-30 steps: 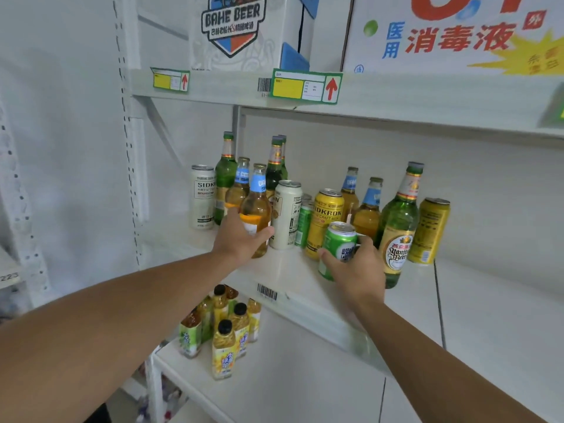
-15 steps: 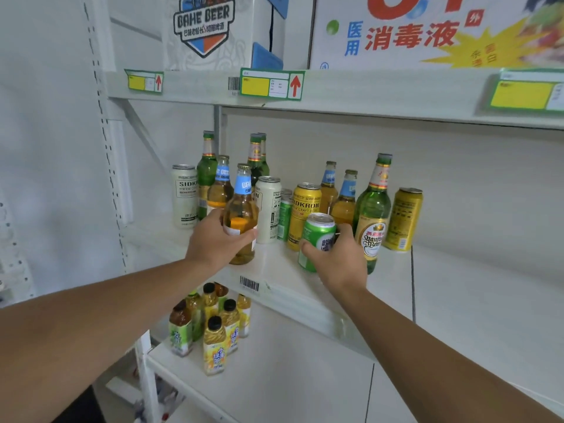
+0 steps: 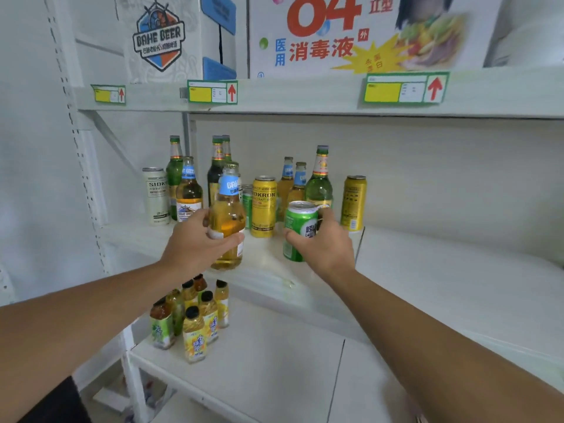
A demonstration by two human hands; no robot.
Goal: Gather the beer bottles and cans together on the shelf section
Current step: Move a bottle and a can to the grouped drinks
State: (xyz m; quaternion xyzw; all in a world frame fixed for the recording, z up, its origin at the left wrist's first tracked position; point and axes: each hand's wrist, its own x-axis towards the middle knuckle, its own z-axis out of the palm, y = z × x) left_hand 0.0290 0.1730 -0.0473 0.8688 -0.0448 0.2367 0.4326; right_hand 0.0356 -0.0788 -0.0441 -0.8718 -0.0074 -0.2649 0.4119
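My left hand [image 3: 195, 245] grips a clear amber beer bottle [image 3: 228, 215] with a blue neck label, near the front edge of the white middle shelf [image 3: 427, 270]. My right hand [image 3: 326, 245] holds a green beer can [image 3: 297, 227] beside it. Behind them stand a yellow can [image 3: 264, 206], a white can [image 3: 155, 195], a second yellow can [image 3: 354, 203], a tall green bottle [image 3: 319, 181] and several other green and amber bottles, clustered at the shelf's left end.
Several small yellow tea bottles [image 3: 195, 334] stand on the lower shelf [image 3: 274, 361]. The upper shelf [image 3: 305, 93] carries a beer carton [image 3: 161, 38] and a disinfectant carton [image 3: 351, 35], with price tags on its edge. The middle shelf's right half is bare.
Both hands have drawn the amber bottle and the green can toward the front of the shelf, away from the cluster. The camera has shifted to the right and closer.
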